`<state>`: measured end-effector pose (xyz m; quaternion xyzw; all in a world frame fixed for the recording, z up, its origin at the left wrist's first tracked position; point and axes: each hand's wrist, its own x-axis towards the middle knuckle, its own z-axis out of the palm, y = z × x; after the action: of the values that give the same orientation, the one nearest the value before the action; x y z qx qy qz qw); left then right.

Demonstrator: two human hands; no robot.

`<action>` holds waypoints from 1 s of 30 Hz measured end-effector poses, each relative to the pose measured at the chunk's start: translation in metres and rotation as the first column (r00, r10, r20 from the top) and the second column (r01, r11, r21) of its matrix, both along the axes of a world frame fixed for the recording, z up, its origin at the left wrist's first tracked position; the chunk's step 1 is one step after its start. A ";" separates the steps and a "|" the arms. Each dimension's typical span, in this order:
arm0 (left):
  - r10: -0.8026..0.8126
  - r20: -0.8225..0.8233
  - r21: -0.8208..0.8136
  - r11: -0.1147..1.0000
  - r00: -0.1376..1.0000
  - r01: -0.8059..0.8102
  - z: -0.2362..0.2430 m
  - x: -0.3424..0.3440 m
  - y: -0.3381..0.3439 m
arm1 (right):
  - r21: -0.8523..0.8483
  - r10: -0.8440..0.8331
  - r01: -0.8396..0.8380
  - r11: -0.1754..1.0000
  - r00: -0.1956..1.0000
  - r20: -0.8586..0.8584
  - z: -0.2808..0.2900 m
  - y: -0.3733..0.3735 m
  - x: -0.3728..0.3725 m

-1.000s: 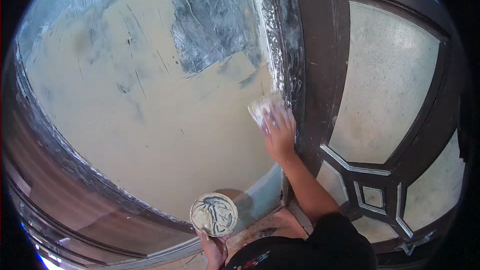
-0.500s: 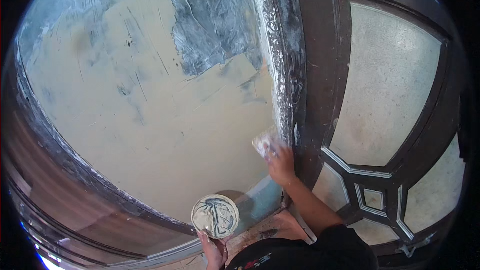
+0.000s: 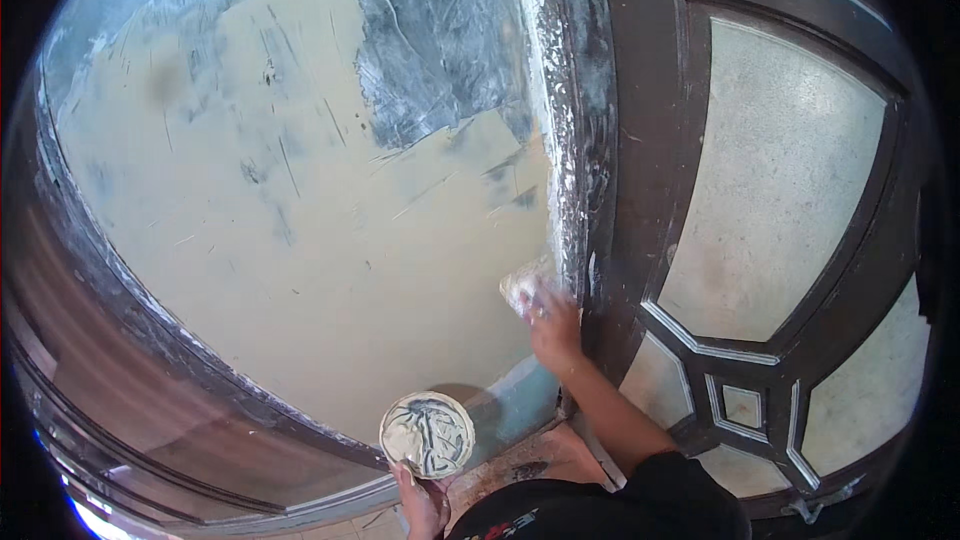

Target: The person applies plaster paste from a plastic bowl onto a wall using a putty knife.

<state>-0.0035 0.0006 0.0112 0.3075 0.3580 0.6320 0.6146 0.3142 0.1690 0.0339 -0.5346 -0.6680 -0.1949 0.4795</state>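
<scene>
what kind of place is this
Probably a building under renovation: a wall is partly covered in cream coating over patchy blue-grey, the left hand holds a round tub of cream paste, and a dark panelled door, it seems, stands alongside.

Main surface I've got on my end is the wall (image 3: 440, 40), and most of it is coated in cream putty (image 3: 290, 270). Up top there's a streaky blue-grey patch, and thin dark scratches run through the cream. White flaky stuff (image 3: 553, 140) runs down the right-hand border. There's a pale scraper (image 3: 519, 288) up against the putty near that edge, kinda blurry for me. Lower down I can see a blue-green strip (image 3: 525, 400). Bottom of my view has some floor (image 3: 350, 528): light tiles, with a reddish-brown area (image 3: 570, 450) beside them, dark smudges on it.
</scene>
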 end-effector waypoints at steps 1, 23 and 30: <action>0.011 0.001 -0.003 1.000 1.000 -0.011 -0.001 -0.001 0.001 | 0.067 -0.041 0.041 0.997 0.999 0.005 0.027 0.002 -0.001; -0.042 0.035 -0.031 0.999 0.998 0.043 0.014 0.012 0.001 | -0.160 -0.028 0.029 0.987 1.000 0.008 -0.023 -0.029 0.005; -0.088 -0.016 -0.027 0.996 0.996 0.088 0.009 0.019 -0.004 | 0.250 -0.087 0.080 0.965 0.996 0.018 0.197 0.002 0.007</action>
<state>0.0154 -0.0035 0.0200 0.3203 0.3579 0.5969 0.6427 0.3216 0.1715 0.2306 -0.4951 -0.6220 -0.3048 0.5244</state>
